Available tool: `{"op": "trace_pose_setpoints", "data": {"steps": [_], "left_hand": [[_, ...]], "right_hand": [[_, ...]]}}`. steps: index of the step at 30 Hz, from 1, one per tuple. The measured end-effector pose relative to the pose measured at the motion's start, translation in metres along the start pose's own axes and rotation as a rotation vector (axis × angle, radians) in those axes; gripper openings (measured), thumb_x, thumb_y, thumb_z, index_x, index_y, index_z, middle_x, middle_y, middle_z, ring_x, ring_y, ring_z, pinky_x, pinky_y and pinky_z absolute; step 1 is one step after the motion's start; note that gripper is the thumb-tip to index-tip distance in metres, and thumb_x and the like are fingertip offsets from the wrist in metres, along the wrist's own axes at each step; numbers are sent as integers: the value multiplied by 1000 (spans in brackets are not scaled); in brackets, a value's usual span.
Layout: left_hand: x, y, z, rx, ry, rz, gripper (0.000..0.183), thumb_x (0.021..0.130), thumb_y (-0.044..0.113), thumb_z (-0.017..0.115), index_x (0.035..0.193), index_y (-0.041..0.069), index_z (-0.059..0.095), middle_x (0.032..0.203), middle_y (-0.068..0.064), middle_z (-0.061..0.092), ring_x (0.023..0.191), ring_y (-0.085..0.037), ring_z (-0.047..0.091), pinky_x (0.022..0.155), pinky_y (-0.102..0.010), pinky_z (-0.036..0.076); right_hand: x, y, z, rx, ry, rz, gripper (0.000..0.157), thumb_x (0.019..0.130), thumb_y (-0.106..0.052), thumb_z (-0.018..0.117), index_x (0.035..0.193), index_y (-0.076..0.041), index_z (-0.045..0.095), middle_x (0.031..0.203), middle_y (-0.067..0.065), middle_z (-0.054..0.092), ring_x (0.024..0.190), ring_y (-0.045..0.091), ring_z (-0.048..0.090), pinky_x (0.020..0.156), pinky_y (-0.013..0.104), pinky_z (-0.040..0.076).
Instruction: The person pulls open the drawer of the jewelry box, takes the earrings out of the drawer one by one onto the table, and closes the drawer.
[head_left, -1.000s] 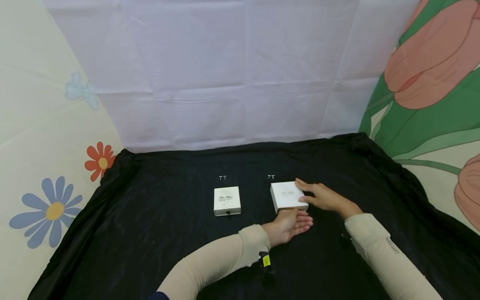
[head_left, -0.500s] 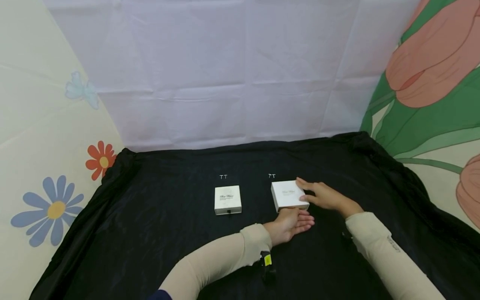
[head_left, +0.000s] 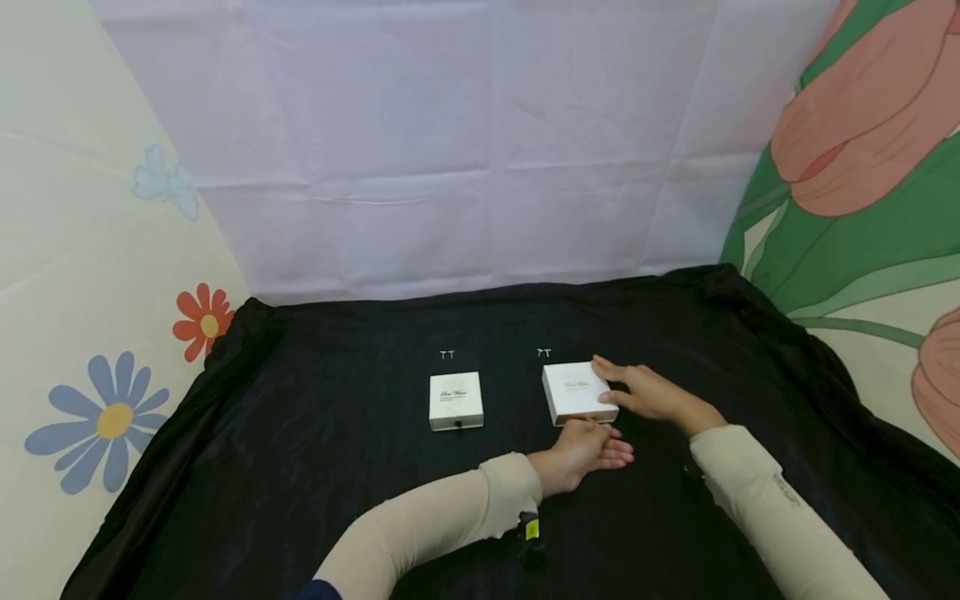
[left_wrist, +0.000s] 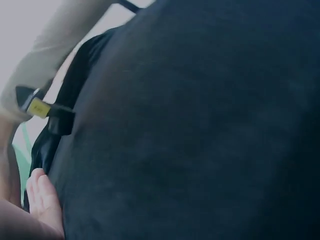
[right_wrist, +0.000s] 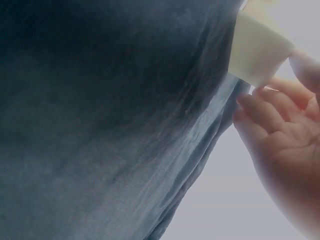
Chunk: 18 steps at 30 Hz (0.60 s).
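Note:
Two square white boxes with dark lettering rest on a black cloth. My right hand (head_left: 648, 393) grips the right-hand side of the right box (head_left: 573, 392), fingers at its far corner and thumb closer to me. In the right wrist view, thumb and fingers meet a corner of the pale box (right_wrist: 257, 50). At the box's front face is my left hand (head_left: 581, 457), its outer fingers straight and pointing right. I cannot tell whether its thumb and index finger pinch something there. The left box (head_left: 456, 400), untouched, has a small dark tab on its front.
Small white marks, the left marks (head_left: 447, 355) and the right marks (head_left: 543, 353), lie behind the boxes. A white sheet (head_left: 450, 150) hangs past the far edge of the black cloth (head_left: 337, 467). Printed flowers cover the walls at both sides.
My left hand has turned a little and its fingers have shifted slightly toward me and to the right. The right hand and both boxes look the same.

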<state>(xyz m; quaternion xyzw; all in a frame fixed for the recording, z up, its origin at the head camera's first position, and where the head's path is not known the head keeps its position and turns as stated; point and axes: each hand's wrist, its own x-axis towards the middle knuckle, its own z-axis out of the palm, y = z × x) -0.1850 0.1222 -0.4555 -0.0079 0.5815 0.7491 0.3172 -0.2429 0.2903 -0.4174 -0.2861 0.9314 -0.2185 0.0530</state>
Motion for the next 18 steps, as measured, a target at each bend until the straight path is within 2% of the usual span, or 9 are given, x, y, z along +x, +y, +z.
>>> {"op": "trace_pose_setpoints", "data": {"steps": [4, 6, 9, 12, 14, 15, 18], "left_hand": [[-9, -5, -4, 230, -126, 103, 30, 103, 11, 37, 104, -5, 62, 89, -20, 71, 81, -28, 71, 71, -33, 58], [-16, -4, -7, 396, -208, 146, 33, 104, 14, 37, 107, -6, 64, 90, -17, 72, 82, -24, 71, 69, -29, 57], [-28, 7, -13, 779, -354, 247, 36, 104, 19, 37, 110, 0, 68, 96, -6, 73, 81, -5, 67, 69, -17, 52], [-43, 25, -19, 1162, -463, 446, 39, 106, 24, 33, 119, 7, 66, 107, 3, 71, 85, 6, 61, 74, -9, 46], [-53, 37, -25, 1358, -463, 601, 42, 106, 28, 30, 125, 10, 63, 117, 5, 67, 97, 6, 58, 83, -9, 44], [-57, 42, -28, 1434, -439, 670, 43, 106, 29, 29, 127, 11, 61, 122, 5, 64, 103, 4, 58, 88, -11, 43], [-69, 56, -43, 1613, -303, 863, 43, 106, 32, 30, 134, 13, 56, 132, 1, 58, 121, -8, 51, 103, -23, 39]], "right_hand": [[2, -4, 2, -26, 5, -1, 53, 92, -12, 61, 136, 11, 42, 144, 31, 35, 122, 44, 48, 98, 56, 40], [2, -6, 3, -40, 4, 2, 52, 92, -11, 61, 136, 12, 43, 144, 31, 35, 122, 44, 48, 98, 56, 41], [0, -8, 5, -53, 6, 16, 52, 92, -11, 62, 135, 11, 44, 144, 31, 35, 125, 45, 45, 99, 56, 39], [-2, -10, 5, -73, 29, 19, 50, 92, -11, 62, 134, 10, 46, 144, 29, 37, 129, 47, 39, 101, 59, 35], [-4, -11, 5, -88, 56, 9, 49, 92, -11, 62, 134, 9, 47, 144, 28, 38, 131, 48, 35, 102, 61, 33], [-5, -12, 5, -88, 70, 5, 49, 92, -11, 62, 135, 8, 47, 144, 27, 38, 132, 48, 33, 103, 61, 32], [-10, -13, 5, -76, 100, 9, 51, 94, -15, 60, 139, 3, 44, 148, 26, 33, 136, 49, 25, 105, 64, 26]]}}
